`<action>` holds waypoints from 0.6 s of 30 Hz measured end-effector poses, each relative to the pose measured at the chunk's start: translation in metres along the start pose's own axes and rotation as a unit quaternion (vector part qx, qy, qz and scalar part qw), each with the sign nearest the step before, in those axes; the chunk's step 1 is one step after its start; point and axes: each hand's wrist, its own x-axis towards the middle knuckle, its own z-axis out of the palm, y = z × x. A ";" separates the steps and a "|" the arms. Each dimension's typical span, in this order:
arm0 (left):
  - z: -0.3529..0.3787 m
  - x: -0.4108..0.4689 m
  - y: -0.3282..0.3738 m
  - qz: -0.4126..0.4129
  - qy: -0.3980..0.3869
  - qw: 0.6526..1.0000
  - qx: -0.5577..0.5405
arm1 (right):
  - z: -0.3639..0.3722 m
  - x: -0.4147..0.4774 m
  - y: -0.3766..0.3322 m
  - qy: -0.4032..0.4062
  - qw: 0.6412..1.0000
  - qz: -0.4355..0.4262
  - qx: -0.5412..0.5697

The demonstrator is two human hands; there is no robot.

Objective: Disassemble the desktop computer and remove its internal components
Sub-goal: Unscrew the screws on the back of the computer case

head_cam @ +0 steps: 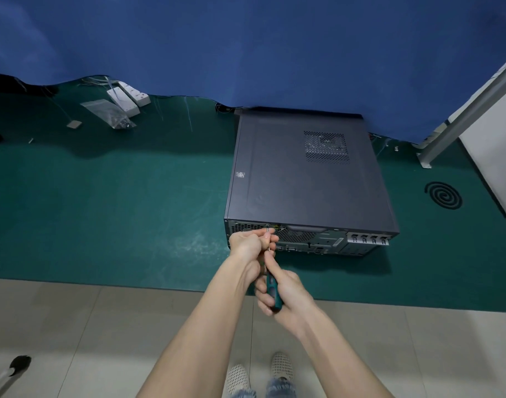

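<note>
A blue curtain (246, 38) fills the back, its hem meeting a wide green mat (116, 196). Pale floor tiles (73, 326) run along the mat's near edge.

And here's the desktop computer (303, 182): a dark grey case lying flat on the mat, right of centre, its far end against the curtain and its rear panel facing the person. The side cover is on, with a perforated vent (326, 147) toward the far right and a small sticker (240, 174) at the left edge. A white frame (461, 116) slants in on the right.

Both bare forearms reach in from below and meet at the rear panel's upper left corner. The right grip (292, 288) is wrapped fully round the teal handle of a screwdriver (273, 291). The left grip (251, 242) is curled, fingertips pinching the thin metal shaft just behind the tip. The tip is up at the top edge of the panel, though whether it sits in a screw head I can't tell.

Far left on the mat lie two white power strips (128, 96), and just beside them a clear plastic bag (108, 113) with small dark parts inside. A black spiral coil (443, 195) lies right of the case, well apart from it. Two white mesh shoes (237, 379) stand on the tiles.
</note>
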 end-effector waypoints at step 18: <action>-0.005 -0.006 -0.001 0.020 -0.041 0.999 0.013 | 0.012 -0.003 -0.003 0.092 0.978 -0.049 -0.180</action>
